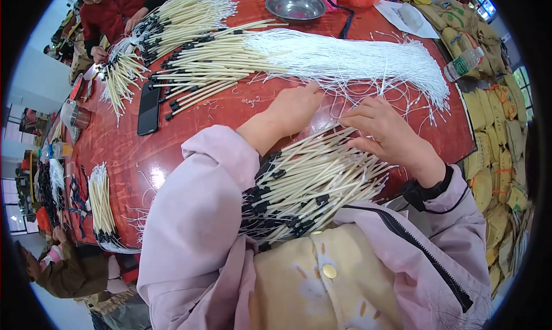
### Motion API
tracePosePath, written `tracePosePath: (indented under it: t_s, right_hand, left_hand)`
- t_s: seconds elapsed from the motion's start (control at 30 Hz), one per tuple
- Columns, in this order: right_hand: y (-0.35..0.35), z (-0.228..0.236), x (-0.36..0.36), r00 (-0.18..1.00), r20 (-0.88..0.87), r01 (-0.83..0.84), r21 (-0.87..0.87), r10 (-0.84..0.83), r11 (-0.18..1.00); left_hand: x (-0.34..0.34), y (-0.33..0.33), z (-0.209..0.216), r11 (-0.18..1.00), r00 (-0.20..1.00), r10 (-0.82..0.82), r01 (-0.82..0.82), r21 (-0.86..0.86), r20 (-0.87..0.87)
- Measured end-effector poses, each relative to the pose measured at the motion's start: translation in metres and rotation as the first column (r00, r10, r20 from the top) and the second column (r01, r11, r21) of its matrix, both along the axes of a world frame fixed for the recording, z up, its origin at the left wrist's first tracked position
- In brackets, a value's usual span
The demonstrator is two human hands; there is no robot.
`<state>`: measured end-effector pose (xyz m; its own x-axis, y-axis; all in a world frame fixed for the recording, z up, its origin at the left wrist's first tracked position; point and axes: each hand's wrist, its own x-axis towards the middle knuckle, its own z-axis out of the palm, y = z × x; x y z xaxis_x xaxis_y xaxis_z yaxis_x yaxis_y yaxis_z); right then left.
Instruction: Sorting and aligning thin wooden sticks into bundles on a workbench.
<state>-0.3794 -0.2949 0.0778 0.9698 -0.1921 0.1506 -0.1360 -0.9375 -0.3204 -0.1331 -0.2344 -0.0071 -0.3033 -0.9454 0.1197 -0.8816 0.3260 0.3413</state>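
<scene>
In front of me lies a bundle of thin cream-coloured sticks or tubes (316, 180) with black pieces on their ends and white strands among them. My left hand (293, 108) is just beyond its far left side, fingers curled together; what they pinch, if anything, is hidden. Over the bundle's far right end, my right hand (388, 131) has its thumb and fingers bent but apart, near thin white strands. Beyond both hands stretches a long bunch of white cords (356, 57), joined on the left to more cream sticks (213, 62) with black ends.
The red table (190, 117) holds a black phone (149, 108), a metal bowl (295, 6) and a smaller stick bundle (100, 203). A plastic bottle (463, 64) lies at the right edge by stacked tan sacks (494, 157). Across the table, a person (115, 14) handles another bundle.
</scene>
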Motion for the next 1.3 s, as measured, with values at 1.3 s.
tracePosePath:
  t_s: [1.3]
  right_hand:
    - [-0.008, -0.047, 0.095, 0.963, -0.236, -0.160, -0.129, 0.127, 0.979]
  left_hand:
    - [0.070, 0.140, 0.007, 0.860, 0.862, 0.479, -0.499, 0.110, 0.166]
